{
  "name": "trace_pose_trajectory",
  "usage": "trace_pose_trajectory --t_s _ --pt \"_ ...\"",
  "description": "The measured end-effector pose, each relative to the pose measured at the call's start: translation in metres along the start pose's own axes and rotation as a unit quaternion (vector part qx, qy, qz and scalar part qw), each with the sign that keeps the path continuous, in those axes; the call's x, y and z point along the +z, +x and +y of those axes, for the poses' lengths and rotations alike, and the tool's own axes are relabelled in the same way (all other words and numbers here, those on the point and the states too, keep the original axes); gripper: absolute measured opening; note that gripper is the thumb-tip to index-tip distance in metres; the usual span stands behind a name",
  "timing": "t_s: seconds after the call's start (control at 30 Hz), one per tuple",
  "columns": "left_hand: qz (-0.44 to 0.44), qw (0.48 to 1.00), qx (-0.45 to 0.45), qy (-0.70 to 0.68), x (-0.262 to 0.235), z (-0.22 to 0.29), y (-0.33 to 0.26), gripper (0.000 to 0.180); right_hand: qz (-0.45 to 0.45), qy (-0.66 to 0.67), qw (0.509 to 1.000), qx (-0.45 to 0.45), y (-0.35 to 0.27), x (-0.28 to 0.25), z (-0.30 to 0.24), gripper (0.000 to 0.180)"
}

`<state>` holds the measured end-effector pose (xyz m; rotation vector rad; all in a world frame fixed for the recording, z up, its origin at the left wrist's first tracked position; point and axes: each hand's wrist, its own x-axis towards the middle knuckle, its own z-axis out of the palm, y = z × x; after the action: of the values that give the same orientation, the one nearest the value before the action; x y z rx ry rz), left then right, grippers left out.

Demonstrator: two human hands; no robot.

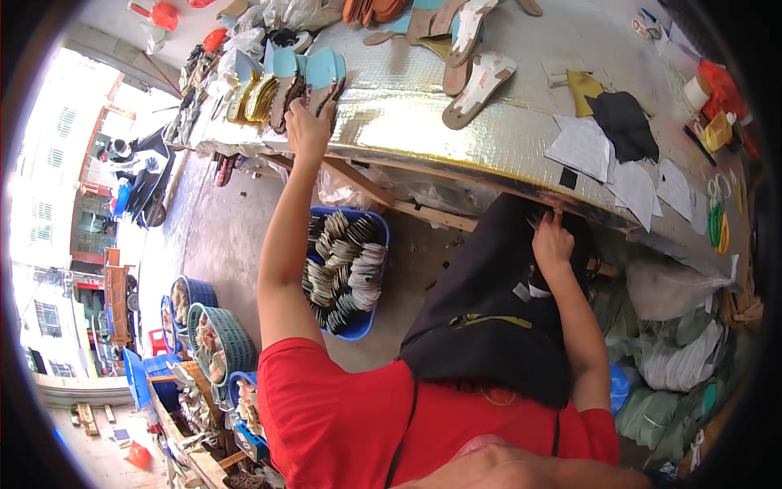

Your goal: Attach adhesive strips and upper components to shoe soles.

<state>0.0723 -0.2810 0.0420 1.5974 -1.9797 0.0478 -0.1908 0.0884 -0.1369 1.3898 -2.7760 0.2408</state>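
Note:
My left hand (308, 130) reaches to the far left edge of the table, its fingers closed at the near end of a row of blue-topped shoe insoles (324, 72) with dark brown edges. Beside that row stands a stack of gold-edged insoles (254, 94). Low in front of the table edge is my right hand (554, 242), above the black apron (481, 285) on my lap. One finger points up toward the edge, and the others are curled; a small dark thing shows by them, too small to name. White-topped insoles (482, 88) lie farther back on the table.
The table (383, 122) has a shiny foil cover. At right lie white paper patterns (580, 149), a black cloth piece (623, 126) and green-and-orange-handled scissors (718, 220). A blue basket (358, 330) of shoe parts stands on the floor left of my lap. Bags (676, 350) fill the right side.

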Motion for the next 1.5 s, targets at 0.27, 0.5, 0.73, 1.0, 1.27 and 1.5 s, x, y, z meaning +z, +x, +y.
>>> trace_pose_trajectory --t_s 0.27,0.5,0.73,1.0,1.27,1.5 --pt "0.030 0.988 -0.037 0.148 0.056 0.003 0.043 0.060 -0.039 -0.071 0.997 -0.005 0.006 0.006 -0.011 0.037" --pt "-0.076 0.921 0.312 -0.222 0.078 0.145 -0.020 0.052 0.003 -0.002 1.000 -0.005 0.002 0.030 0.000 0.021" --pt "-0.122 0.923 0.356 0.074 0.097 0.244 -0.057 0.054 0.113 0.290 0.945 0.102 -0.034 -0.046 0.036 0.011" --pt "-0.253 0.894 0.223 -0.294 0.039 0.230 -0.052 0.034 -0.073 0.548 0.798 0.242 -0.079 -0.036 0.113 0.020" --pt "-0.379 0.779 0.127 -0.483 -0.006 0.200 -0.139 0.028 0.011 0.342 0.920 0.190 -0.070 -0.053 0.093 0.038" --pt "-0.497 0.728 0.108 -0.460 -0.007 0.191 -0.175 0.043 0.001 0.185 0.982 -0.022 -0.062 -0.060 0.038 0.036"
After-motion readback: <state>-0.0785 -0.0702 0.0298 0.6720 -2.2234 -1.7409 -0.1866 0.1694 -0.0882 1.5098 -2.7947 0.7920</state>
